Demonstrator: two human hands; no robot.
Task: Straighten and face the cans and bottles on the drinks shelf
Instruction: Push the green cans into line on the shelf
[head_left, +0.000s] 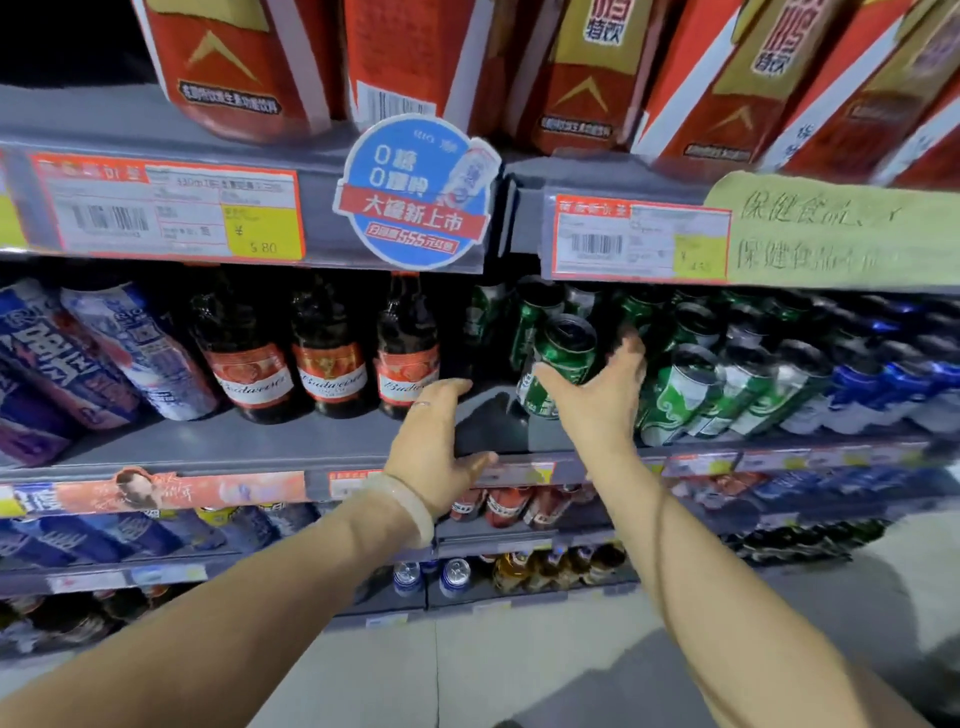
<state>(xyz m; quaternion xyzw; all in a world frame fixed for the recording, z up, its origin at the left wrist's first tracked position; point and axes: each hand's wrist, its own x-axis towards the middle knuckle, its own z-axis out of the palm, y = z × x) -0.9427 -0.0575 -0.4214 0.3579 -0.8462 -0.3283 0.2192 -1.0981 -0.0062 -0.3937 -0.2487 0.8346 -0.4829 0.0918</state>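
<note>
Gripping a tilted green can (561, 364) above the bare shelf (493, 431) gap, the right hand (597, 395) works mid-task; left hand (436, 447) rests fingers relaxed on the edge; Budweiser bottles (327, 358) faced, green rows unsettled.

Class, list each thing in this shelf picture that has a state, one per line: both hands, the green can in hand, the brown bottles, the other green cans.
Right hand: grips the green can.
Green can: tilted, top towards camera.
Left hand: fingers straight, resting on the shelf edge.
Brown bottles: standing, labels forward.
Other green cans: standing in rows.
</note>
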